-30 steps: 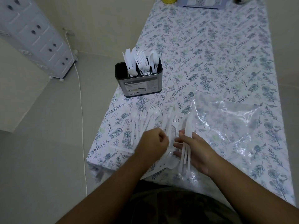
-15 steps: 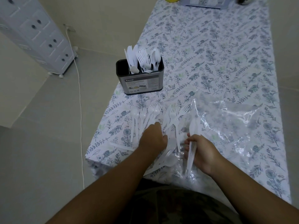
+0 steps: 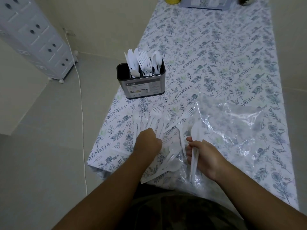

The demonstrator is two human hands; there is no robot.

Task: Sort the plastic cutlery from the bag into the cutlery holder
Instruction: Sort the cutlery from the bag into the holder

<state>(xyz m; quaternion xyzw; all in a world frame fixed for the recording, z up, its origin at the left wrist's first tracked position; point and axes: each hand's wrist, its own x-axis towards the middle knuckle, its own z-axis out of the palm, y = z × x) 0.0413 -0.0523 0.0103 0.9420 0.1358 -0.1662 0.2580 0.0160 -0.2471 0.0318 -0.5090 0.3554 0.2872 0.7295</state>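
Two bare hands work at the near edge of the bench (image 3: 216, 63), which wears a floral cloth. The right hand (image 3: 205, 156) has its grip closed around a small bundle of white knives (image 3: 194, 146), blades pointing away from the person and handles trailing back under the palm. The left hand (image 3: 147, 142) lies knuckles-up just left of it, fingers curled down among loose pieces; whether its grip holds anything cannot be told. Fanned out just beyond the left grip lie several forks (image 3: 156, 117) with a spoon (image 3: 137, 117) at their left end, tines away from the person. Between the two hands and a little nearer the person lie more spoons (image 3: 172, 165). The clear bag (image 3: 240, 130) spreads flat to the right of the right grip and under it. Well beyond both hands stands the holder (image 3: 141, 84), a dark metal box already carrying upright knives, forks and spoons, its leftmost compartment showing dark.
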